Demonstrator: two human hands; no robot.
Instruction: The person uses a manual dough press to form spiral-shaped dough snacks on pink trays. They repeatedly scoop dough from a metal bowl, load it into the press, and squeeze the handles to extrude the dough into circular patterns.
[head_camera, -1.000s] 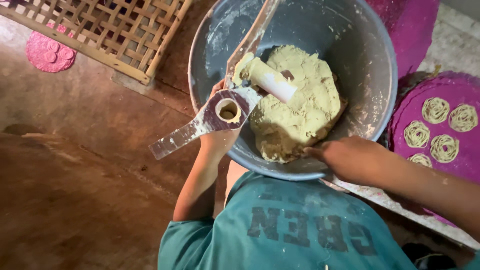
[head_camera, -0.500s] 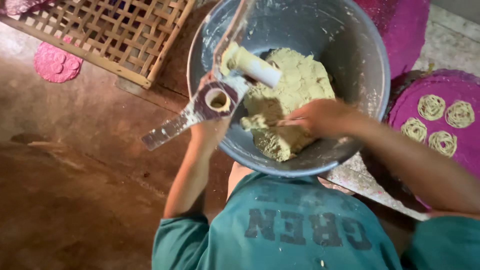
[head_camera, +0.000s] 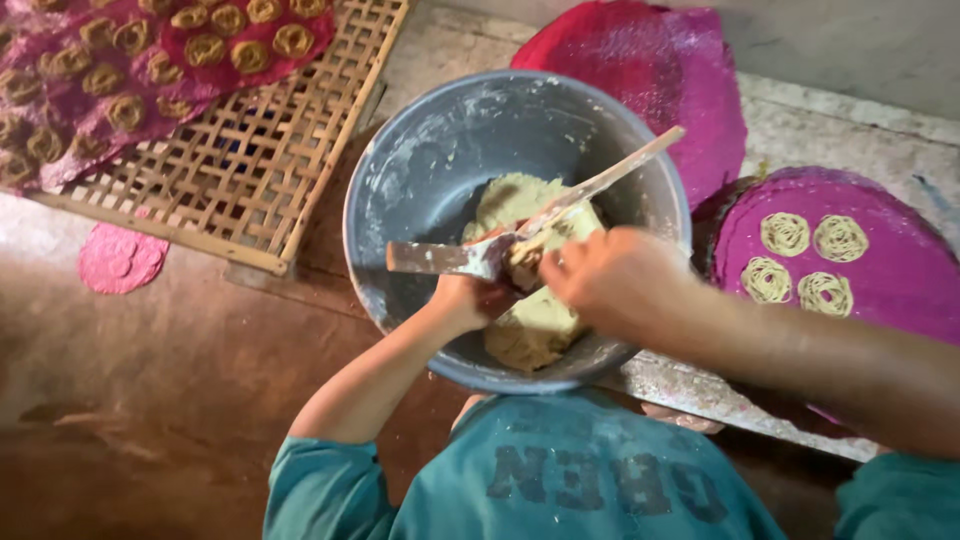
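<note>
- At the bottom of the frame is the person's teal shirt, the nearest thing to the camera.
- Just above it, in the middle of the frame, sits a big grey bowl. Its inside wall is dusty with flour.
- A lump of pale yellow dough lies in the bottom of the bowl, toward its near side.
- The left hand comes up from the lower left. It is curled tight around the body of a metal dough press and holds it over the dough.
- The press has a flat handle that sticks out to the left and a long thin arm that points up to the right, past the bowl's rim.
- The right hand comes in from the right. Its fingers are bent and bunched together at the press, touching it. I cannot tell if they pinch any dough.
- To the right of the bowl lies a round purple mat with four dough spirals on it.
- Farther off, at the top of the frame, lies another purple mat, dusted white.
- In the upper left is a woven bamboo tray. A pink cloth with many more spirals lies across its far corner.
- A small pink round mat lies on the brown floor below the tray.
</note>
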